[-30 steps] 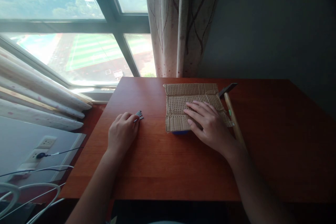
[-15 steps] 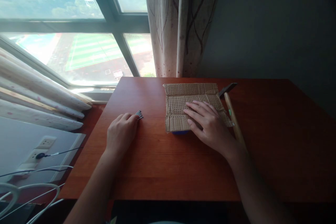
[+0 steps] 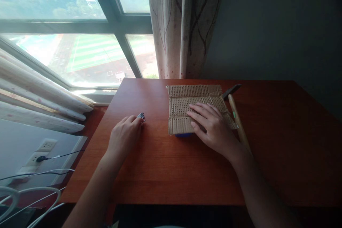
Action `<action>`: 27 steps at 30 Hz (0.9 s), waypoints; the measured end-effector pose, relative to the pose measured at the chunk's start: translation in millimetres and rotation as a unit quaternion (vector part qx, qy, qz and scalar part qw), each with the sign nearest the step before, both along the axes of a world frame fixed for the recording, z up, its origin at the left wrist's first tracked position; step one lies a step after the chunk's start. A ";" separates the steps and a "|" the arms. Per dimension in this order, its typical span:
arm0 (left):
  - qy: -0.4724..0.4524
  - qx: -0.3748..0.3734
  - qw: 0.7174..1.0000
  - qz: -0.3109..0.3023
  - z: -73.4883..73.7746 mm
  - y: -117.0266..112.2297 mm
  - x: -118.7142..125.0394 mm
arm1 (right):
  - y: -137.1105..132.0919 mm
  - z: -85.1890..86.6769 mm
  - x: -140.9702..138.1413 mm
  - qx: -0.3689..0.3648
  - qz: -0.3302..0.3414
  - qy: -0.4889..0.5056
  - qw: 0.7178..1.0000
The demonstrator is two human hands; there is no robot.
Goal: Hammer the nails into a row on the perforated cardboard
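My left hand (image 3: 123,136) rests on the red-brown table (image 3: 160,171), its curled fingers on a small bundle of dark metal nails (image 3: 141,115); whether they grip it I cannot tell. My right hand (image 3: 213,128) lies flat with spread fingers on a sheet of cardboard (image 3: 184,103) punched with rows of small holes. A blue thing (image 3: 184,134) shows under the cardboard's near edge. A hammer (image 3: 236,114) with a wooden handle and dark head lies just right of the cardboard, beside my right wrist.
A window (image 3: 80,42) and a patterned curtain (image 3: 184,25) stand beyond the table's far edge. A grey wall (image 3: 280,25) is at the right. Left of the table are rolled curtain folds (image 3: 40,107), a wall socket (image 3: 42,149) and white cables (image 3: 32,192).
My left hand has shifted slightly over the nails, covering more of the bundle. The right hand and the cardboard have not moved.
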State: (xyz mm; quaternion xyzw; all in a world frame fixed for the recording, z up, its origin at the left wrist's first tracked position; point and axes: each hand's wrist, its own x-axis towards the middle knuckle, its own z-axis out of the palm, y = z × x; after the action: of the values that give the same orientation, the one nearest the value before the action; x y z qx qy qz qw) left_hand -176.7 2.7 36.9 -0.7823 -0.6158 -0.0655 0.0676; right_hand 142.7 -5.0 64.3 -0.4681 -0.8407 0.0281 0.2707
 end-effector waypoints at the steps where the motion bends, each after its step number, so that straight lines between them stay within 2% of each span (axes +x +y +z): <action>1: -0.038 0.003 0.999 -0.006 2.6 -0.6 2.0 | 0.0 0.1 0.0 0.000 -0.001 -0.003 1.000; 3: -0.163 0.006 0.986 -0.024 9.9 -2.1 9.7 | 0.0 0.2 -0.1 0.000 0.000 -0.007 1.000; 4: -0.242 0.003 0.969 -0.038 14.3 -3.0 15.5 | -0.1 0.3 -0.1 0.000 0.001 -0.007 1.000; 7: -0.460 -0.015 0.885 -0.064 27.8 -3.9 40.1 | -0.4 0.3 0.0 0.001 0.002 -0.004 1.000; 9: -0.520 -0.036 0.849 -0.082 34.1 -2.5 58.1 | -0.3 0.0 0.1 0.000 0.002 -0.001 1.000; 11: -0.522 -0.041 0.846 -0.098 36.9 0.2 72.6 | 0.0 -0.5 0.3 0.000 0.003 -0.002 1.000; 14: -0.497 -0.030 0.861 -0.105 35.8 3.9 83.8 | 0.7 -1.0 0.4 0.001 0.004 -0.009 1.000; 18: -0.483 -0.011 0.871 -0.091 32.6 5.1 84.5 | 0.9 -0.5 0.3 0.000 0.004 -0.010 1.000; 27: -0.477 -0.013 0.873 -0.102 33.3 4.3 83.4 | 0.6 0.6 0.6 -0.004 0.003 -0.014 1.000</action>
State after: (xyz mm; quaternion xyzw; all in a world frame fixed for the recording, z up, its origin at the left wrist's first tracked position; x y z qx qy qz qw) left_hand -93.3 7.0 70.2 -0.7152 -0.4912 -0.4291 -0.2513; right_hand 143.3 -4.4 64.9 -0.4673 -0.8454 0.0255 0.2574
